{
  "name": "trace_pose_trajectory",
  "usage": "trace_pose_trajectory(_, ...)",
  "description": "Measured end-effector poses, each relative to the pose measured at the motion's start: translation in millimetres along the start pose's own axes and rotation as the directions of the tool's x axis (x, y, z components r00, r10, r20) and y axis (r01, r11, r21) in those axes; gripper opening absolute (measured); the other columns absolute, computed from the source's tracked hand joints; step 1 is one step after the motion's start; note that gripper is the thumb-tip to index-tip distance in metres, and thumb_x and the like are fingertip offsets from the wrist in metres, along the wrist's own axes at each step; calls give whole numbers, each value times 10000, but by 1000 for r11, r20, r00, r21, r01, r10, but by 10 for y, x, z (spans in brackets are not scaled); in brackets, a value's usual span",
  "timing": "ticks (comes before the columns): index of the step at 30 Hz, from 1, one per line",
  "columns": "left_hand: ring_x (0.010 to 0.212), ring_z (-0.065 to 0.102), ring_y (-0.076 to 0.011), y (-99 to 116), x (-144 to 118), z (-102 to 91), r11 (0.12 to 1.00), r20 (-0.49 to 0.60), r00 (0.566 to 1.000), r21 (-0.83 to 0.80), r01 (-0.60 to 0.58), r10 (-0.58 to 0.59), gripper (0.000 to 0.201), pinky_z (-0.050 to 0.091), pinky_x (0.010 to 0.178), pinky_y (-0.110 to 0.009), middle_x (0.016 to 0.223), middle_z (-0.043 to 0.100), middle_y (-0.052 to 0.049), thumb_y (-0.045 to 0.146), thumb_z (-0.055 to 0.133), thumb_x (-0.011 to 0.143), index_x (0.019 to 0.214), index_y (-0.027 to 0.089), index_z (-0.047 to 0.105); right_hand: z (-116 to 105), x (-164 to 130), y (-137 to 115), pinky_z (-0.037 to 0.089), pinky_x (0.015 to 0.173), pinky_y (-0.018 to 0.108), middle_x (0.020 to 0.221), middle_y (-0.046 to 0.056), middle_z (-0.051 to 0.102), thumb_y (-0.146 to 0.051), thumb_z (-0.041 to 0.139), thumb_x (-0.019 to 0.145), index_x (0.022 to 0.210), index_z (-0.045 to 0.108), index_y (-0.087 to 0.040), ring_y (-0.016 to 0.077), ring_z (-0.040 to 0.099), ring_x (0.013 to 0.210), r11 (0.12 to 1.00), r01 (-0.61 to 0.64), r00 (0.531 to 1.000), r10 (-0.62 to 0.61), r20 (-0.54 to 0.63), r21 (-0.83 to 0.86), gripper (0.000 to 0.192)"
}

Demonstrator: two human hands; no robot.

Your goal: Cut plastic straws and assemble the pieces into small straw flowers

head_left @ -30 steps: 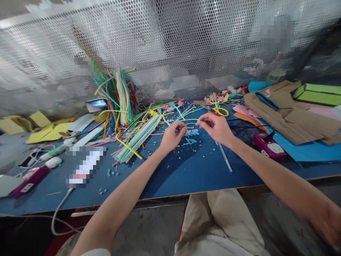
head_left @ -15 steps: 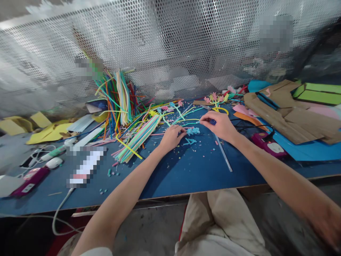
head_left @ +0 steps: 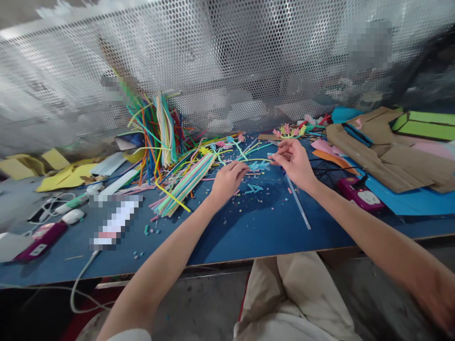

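Blue fuzzy flower sits between two working hands on a crowded tabletop

The flower lies near the middle of the frame, in the gap between the hands. At its left edge are the fingertips of the left hand; thumb and fingers are drawn close together, but I cannot tell whether they pinch the flower or only touch it. On its other side, the right hand appears to pinch a small pale-blue piece between thumb and finger. That piece is tiny and little of it shows, so a loose pinch could let it drop among the scattered scraps, where it would be hard to pick out.

Just below the flower lie bent blue strips of much the same colour, which could be mistaken for part of it. Pale green stems branch just behind; fingers or flower could snag on them and drag the cluster along.

To the left, a pastel bundle of fuzzy sticks lies close to the left wrist, and a sideways sweep could scatter it. Right of centre, a clear rod slants below the right hand and could roll if the forearm brushed it. Further right, black cables run to a purple power strip; a sleeve or elbow might catch them.
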State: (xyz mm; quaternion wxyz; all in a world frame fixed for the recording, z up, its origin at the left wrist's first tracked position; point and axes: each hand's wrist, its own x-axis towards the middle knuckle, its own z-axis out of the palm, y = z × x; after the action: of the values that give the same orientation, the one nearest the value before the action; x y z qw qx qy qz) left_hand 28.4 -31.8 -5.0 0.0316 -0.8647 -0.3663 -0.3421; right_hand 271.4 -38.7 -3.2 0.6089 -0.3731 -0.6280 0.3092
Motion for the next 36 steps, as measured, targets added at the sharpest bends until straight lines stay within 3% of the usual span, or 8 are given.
trace_pose_trajectory(2, 930, 649, -179, 15, 3, -6, 1000, -3, 1000, 6, -15, 15, 198, 478, 834, -294, 1012, 704, -73, 300, 479, 1014, 1024, 207, 654, 35, 0, 49, 629, 758, 382, 900, -5, 549, -440, 699, 834, 1111, 457, -278, 184, 684, 837, 992, -75, 997, 74, 10, 100, 402)
trace_pose_trajectory(5, 901, 650, -174, 37, 3, -15, 1000, -19, 1000, 15, -14, 15, 203, 478, 821, -295, 1013, 707, -73, 302, 471, 1017, 1019, 206, 650, 58, -5, 61, 635, 776, 389, 910, -5, 549, -439, 703, 827, 1124, 448, -283, 192, 691, 878, 985, -97, 995, 91, 47, 142, 422)
trace_pose_trajectory(11, 872, 672, -170, 91, -32, 8, 998, -86, 995, -38, 45, -48, 161, 490, 831, -307, 1017, 740, -46, 320, 532, 995, 1043, 227, 655, 40, -12, -27, 605, 872, 414, 899, 7, 593, -438, 702, 836, 1118, 467, -284, 205, 680, 915, 997, 20, 999, -23, 39, 71, 398)
trace_pose_trajectory(16, 841, 709, -142, 131, -69, 52, 964, -128, 980, -236, 120, -154, 213, 522, 755, -255, 1004, 756, -39, 342, 570, 977, 1131, 228, 664, 32, -38, -89, 599, 857, 405, 898, 5, 601, -417, 685, 858, 1128, 469, -294, 213, 679, 949, 995, 76, 997, -78, 26, 64, 367)
trace_pose_trajectory(22, 1001, 710, -177, 140, -75, 10, 964, -128, 990, -265, 22, -58, 219, 562, 786, -286, 1097, 753, -60, 284, 533, 991, 1067, 246, 735, 47, -66, -181, 581, 906, 417, 893, 4, 618, -449, 668, 875, 1174, 458, -301, 221, 690, 963, 992, 119, 992, -120, 33, 45, 394)
trace_pose_trajectory(25, 1019, 712, -176, 120, -77, -2, 971, -125, 991, -240, 12, -43, 240, 573, 810, -299, 1116, 751, -55, 259, 513, 997, 1056, 251, 745, 33, -95, -227, 560, 927, 416, 887, 7, 642, -408, 657, 891, 1187, 477, -290, 218, 696, 956, 981, 193, 980, -191, 53, -30, 366)
trace_pose_trajectory(30, 911, 739, -149, 85, -80, 23, 988, -148, 988, -148, 31, -53, 245, 574, 765, -265, 1094, 766, -18, 245, 519, 995, 1045, 266, 758, -23, -135, -247, 510, 976, 459, 861, 15, 694, -325, 678, 877, 1149, 551, -280, 245, 695, 983, 898, 307, 952, -295, 86, -315, 303)
trace_pose_trajectory(36, 706, 731, -104, 85, -84, 39, 996, -195, 977, -48, 75, -83, 193, 537, 653, -196, 971, 790, 18, 313, 626, 952, 1091, 285, 758, -45, -103, -179, 529, 858, 452, 822, -18, 725, -246, 712, 841, 1079, 601, -296, 226, 694, 817, 832, 409, 910, -399, 108, -374, 268)
